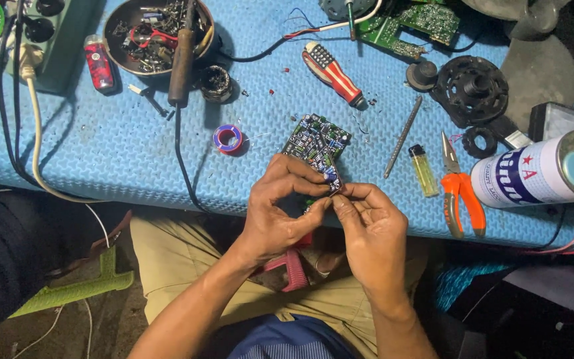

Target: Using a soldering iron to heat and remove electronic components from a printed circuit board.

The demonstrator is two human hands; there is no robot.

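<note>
A small dark circuit board (pixel 316 143) crowded with components juts over the near edge of the blue textured mat (pixel 101 146). My left hand (pixel 277 209) pinches the board's lower corner from the left. My right hand (pixel 367 226) meets it from the right, fingertips closed on the same corner. Both hands hang just off the table edge, above my lap. What lies between the fingertips is hidden.
On the mat: a soldering iron (pixel 182 60) resting on a bowl of parts (pixel 157 33), a solder spool (pixel 228 139), a red-striped screwdriver (pixel 333 73), a yellow lighter (pixel 424 169), orange pliers (pixel 460 193), a white can (pixel 539 171) lying on its side, black round parts (pixel 476 86), green boards (pixel 406 23).
</note>
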